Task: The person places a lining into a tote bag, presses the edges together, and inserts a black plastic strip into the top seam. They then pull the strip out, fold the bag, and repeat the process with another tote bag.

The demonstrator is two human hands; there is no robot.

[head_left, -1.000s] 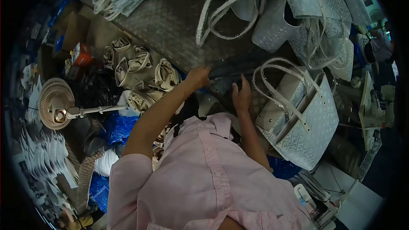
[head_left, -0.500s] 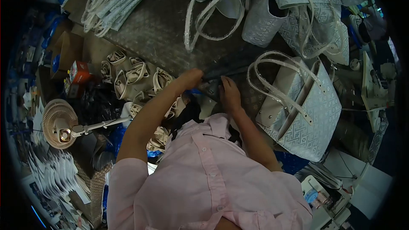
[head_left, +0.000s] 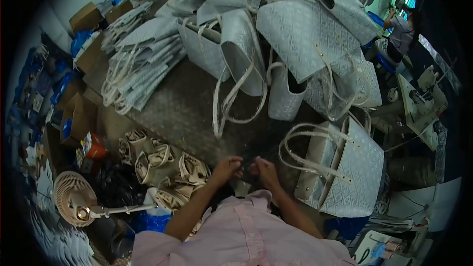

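Observation:
At the table's near edge, my left hand (head_left: 227, 169) is closed, with its fingers curled in. My right hand (head_left: 265, 171) faces it a short gap away, its thumb and fingers pinched together. Between them a dark thin sheet (head_left: 250, 160) is stretched, dim and blurred against the dark tabletop; its kind is hard to make out. Just to the right stands a silver-white patterned tote bag (head_left: 355, 167), with its clear-edged handles arching toward my right hand.
Silver tote bags (head_left: 290, 34) pile up at the back of the table (head_left: 172, 103), beside a flat stack (head_left: 148, 69) at left. Beige rolled bundles (head_left: 162, 167) lie left of my arm, near a fan (head_left: 74, 199). Two people sit farther off, and a sewing machine (head_left: 423, 93) stands at right.
The view has tilted up, showing more of the bag pile and room. My hands have drawn level, the right fingers going from extended to pinched. The dark sheet shows less.

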